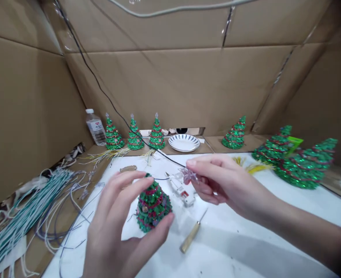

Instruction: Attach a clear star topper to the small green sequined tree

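Green trim covers the small tree (152, 206), which stands on the white table (254, 239), long axis roughly upright, its tip partly behind the fingertips of the left hand (115, 227). This hand is the nearer: its thumb and fingers curve about the tree, set wide apart; whether they touch it cannot be determined. To the right of the treetop, apart from it, is the purple star (189, 175). The right hand (222, 177) pinches the star between thumb and fingers, its forearm extending to the lower right. Below the star lies an awl (191, 235).
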Available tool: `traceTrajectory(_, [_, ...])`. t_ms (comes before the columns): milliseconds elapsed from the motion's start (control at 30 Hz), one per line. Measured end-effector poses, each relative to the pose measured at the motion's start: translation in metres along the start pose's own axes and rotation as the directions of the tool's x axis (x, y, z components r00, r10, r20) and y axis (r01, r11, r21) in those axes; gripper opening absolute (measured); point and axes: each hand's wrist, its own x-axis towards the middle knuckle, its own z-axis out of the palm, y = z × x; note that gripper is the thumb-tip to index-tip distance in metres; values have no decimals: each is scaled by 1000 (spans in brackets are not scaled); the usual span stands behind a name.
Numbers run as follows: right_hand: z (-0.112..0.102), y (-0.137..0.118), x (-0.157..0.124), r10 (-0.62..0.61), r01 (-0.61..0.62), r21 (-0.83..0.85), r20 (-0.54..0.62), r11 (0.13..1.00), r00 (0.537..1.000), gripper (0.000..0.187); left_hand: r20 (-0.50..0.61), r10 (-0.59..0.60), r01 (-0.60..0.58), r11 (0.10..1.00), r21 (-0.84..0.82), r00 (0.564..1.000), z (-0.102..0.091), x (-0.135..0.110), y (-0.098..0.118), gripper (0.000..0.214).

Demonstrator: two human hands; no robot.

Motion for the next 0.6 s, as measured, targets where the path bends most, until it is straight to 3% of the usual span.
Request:
traceTrajectory(33, [0, 6, -6, -12, 11, -22, -16, 1000, 1000, 44, -34, 50, -49, 999, 20, 998, 2, 3, 6, 41])
traceTrajectory(133, [0, 20, -22, -42, 35, -112, -68, 993, 997, 47, 5, 151, -151, 989, -2, 989, 10, 9, 14, 32])
traceTrajectory(367, [-4, 41, -33, -196, 153, -271, -139, 950, 971, 37, 125, 179, -171, 982, -76, 976, 29, 19, 7, 19])
traceTrajectory(600, [-4, 56, -36, -270, 192, -400, -148, 896, 951, 29, 95, 185, -176, 979, -99, 978, 36, 14, 0, 15])
